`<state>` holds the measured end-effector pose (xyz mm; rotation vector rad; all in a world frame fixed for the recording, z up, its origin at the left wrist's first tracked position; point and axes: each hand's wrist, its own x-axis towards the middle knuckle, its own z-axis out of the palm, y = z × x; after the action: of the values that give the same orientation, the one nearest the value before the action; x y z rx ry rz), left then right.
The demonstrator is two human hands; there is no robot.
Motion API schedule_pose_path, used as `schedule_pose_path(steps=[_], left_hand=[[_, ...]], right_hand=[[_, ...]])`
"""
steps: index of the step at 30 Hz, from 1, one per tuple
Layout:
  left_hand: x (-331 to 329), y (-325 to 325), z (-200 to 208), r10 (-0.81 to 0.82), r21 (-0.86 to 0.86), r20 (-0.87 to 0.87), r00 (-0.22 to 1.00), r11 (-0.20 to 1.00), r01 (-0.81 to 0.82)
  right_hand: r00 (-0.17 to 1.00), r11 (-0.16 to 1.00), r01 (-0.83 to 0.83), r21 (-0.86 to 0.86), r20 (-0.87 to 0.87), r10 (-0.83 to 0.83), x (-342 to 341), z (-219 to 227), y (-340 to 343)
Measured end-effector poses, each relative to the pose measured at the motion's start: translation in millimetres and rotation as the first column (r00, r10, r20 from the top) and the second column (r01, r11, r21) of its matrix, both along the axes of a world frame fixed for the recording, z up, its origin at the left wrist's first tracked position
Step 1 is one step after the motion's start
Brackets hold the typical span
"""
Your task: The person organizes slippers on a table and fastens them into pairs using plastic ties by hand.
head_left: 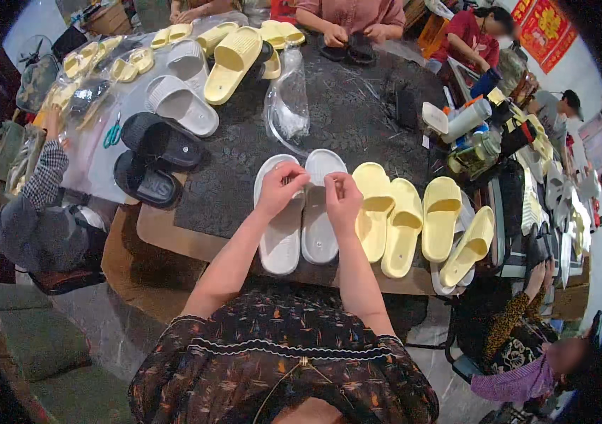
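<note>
A pair of light grey slide slippers lies side by side before me, the left grey slipper (279, 244) and the right grey slipper (320, 244) with their toes pointing away. Over the strap of the left one, my left hand (284, 188) is closed in a pinch. My right hand (344, 201) pinches too, at the right slipper's strap. Whatever lies between the fingertips is too small to make out. Just right of that hand stands a row of pale yellow slippers, the nearest being a yellow slipper (370, 237). Both straps are partly hidden by my hands.
Black slippers (167, 145), grey slippers (184, 106) and a yellow slipper (234, 63) lie left and far. Teal scissors (112, 134) rest at left. A clear plastic bag (288, 106) lies ahead. Bottles and a jar (483, 152) crowd the right. Several people sit around.
</note>
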<state>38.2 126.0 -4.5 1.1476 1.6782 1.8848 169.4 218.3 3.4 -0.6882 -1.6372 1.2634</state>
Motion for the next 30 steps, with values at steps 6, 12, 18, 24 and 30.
schedule_pose_path(steps=[6, 12, 18, 24, 30], left_hand=[[3.3, -1.1, 3.0, 0.008, -0.01, -0.147, 0.989, 1.0, -0.01], [2.6, -2.8, 1.7, 0.024, -0.035, -0.155, 0.988, 0.999, -0.03], [5.4, -0.8, 4.3, 0.014, -0.002, 0.117, 0.993, 1.0, -0.014], [4.5, -0.2, 3.3, 0.047, -0.014, -0.158, 0.986, 0.999, -0.05], [5.1, -5.1, 0.8, 0.022, 0.011, -0.051, 0.998, 1.0, -0.022]], right_hand=[[0.998, 0.981, -0.003, 0.195, 0.06, -0.008, 2.9, -7.4, 2.3], [0.993, 0.916, -0.016, 0.4, 0.117, -0.034, -0.8, -5.6, -5.5], [0.999, 0.985, 0.028, 0.167, 0.028, -0.033, -0.2, -7.0, -0.3], [0.999, 0.998, -0.007, -0.067, -0.04, 0.005, 1.0, -5.9, -0.4], [0.984, 0.915, 0.01, 0.402, 0.159, -0.081, 2.2, -1.9, -9.1]])
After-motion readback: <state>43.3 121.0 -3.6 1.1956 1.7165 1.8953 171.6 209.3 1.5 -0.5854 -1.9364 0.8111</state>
